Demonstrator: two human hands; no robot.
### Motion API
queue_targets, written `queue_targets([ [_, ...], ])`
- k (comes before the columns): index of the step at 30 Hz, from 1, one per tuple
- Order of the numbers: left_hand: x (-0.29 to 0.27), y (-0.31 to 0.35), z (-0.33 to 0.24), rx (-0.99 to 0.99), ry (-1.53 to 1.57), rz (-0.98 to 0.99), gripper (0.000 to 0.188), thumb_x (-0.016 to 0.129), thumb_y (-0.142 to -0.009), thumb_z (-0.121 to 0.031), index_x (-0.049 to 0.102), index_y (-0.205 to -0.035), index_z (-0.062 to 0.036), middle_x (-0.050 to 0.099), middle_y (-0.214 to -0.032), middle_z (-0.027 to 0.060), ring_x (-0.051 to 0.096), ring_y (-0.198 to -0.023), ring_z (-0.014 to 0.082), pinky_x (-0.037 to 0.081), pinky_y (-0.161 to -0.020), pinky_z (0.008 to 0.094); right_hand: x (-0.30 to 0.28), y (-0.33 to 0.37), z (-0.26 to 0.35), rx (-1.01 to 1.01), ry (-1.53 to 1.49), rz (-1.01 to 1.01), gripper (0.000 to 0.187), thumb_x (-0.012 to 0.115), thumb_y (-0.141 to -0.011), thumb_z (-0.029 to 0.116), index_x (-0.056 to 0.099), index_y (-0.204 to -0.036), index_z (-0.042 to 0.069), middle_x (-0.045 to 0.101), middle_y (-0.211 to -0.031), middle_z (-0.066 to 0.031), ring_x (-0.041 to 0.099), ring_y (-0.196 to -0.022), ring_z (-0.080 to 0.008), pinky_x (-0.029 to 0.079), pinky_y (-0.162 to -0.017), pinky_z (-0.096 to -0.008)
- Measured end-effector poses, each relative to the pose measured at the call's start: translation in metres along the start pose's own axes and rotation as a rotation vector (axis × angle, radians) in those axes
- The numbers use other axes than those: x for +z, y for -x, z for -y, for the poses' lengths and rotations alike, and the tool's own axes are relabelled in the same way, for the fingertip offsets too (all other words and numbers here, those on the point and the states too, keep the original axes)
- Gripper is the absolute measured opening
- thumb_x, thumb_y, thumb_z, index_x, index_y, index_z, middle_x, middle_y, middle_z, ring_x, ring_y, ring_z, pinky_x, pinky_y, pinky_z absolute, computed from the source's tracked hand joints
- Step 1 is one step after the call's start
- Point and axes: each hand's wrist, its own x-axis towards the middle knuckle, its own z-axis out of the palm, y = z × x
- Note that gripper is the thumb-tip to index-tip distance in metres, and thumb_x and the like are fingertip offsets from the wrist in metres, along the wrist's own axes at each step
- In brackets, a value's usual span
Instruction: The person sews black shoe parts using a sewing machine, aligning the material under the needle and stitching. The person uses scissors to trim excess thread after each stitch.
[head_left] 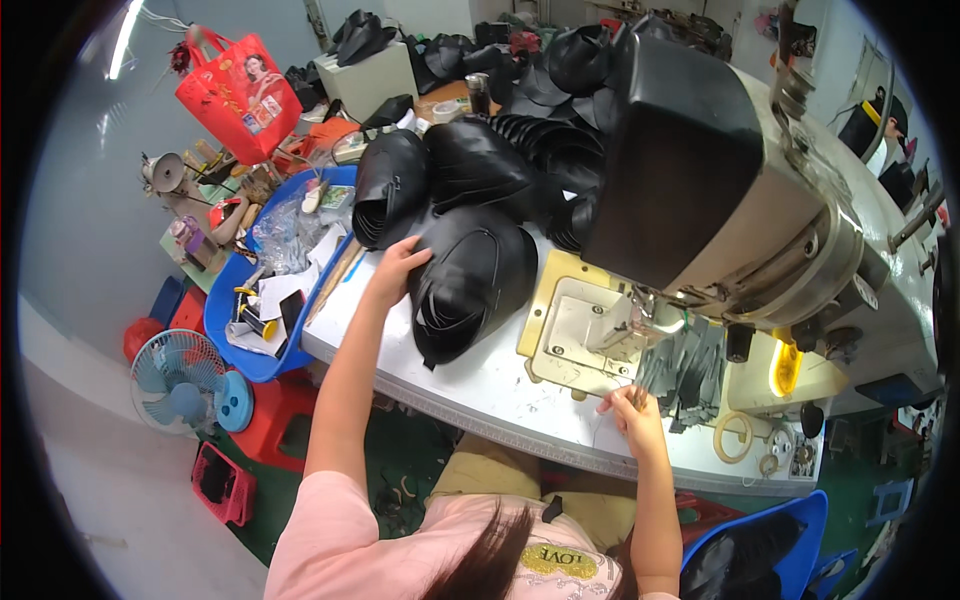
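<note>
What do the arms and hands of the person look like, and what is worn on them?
The left hand and the right hand wear no gloves. Both forearms are bare, with no watch visible. A short, light pink sleeve shows on the left side.

Right hand (pixel 636 412): what, if anything, it pinches is too small to identify. Machine (pixel 720 240): needle area indistinct; black cover (pixel 672 150) partly hides piled pieces (pixel 555 150) behind. Front bundle (pixel 478 280) partly covers rear bundle (pixel 480 165). Blue bin (pixel 818 512) cut off by lower edge.
</note>
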Motion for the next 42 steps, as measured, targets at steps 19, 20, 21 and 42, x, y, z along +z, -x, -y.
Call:
queue_targets([
  [19,-0.152,-0.09,-0.027,0.023,0.509,-0.42,0.018,0.055,-0.077,-0.012,0.053,-0.09,-0.0009,0.06,-0.089,0.012,0.056,-0.083,0.0266,0.044,-0.083,0.0371,-0.061,0.04,0.026,-0.225,0.371,-0.452,0.014,0.058,-0.08,0.013,0.058,-0.076,0.0,0.06,-0.066,-0.004,0.052,-0.057,-0.0081,0.041,-0.053,-0.0222],
  [20,-0.191,-0.072,-0.024,0.211,0.533,-0.511,0.024,0.051,-0.077,-0.007,0.051,-0.098,0.0034,0.057,-0.102,0.0163,0.054,-0.096,0.0289,0.04,-0.092,0.0402,-0.061,0.032,0.028,-0.269,0.384,-0.467,0.015,0.059,-0.08,0.014,0.058,-0.076,-0.001,0.061,-0.065,-0.0056,0.054,-0.057,-0.01,0.042,-0.053,-0.0235],
  [21,-0.156,-0.048,-0.03,0.189,0.618,-0.231,0.029,0.049,-0.076,-0.003,0.05,-0.103,0.0048,0.056,-0.107,0.0175,0.052,-0.101,0.0295,0.039,-0.093,0.0403,-0.062,0.03,0.029,-0.256,0.505,-0.514,0.017,0.06,-0.078,0.015,0.058,-0.075,-0.001,0.061,-0.065,-0.0085,0.056,-0.058,-0.0137,0.043,-0.054,-0.0256],
  [42,0.096,0.139,0.005,0.039,-0.271,-0.312,0.025,0.054,-0.084,-0.011,0.054,-0.105,0.002,0.055,-0.095,0.0085,0.054,-0.086,0.0168,0.045,-0.072,0.0285,-0.04,0.042,0.015,-0.469,0.578,-0.741,0.013,0.062,-0.076,0.001,0.049,-0.074,0.004,0.048,-0.069,0.0006,0.04,-0.057,-0.0029,0.033,-0.048,-0.0179],
])
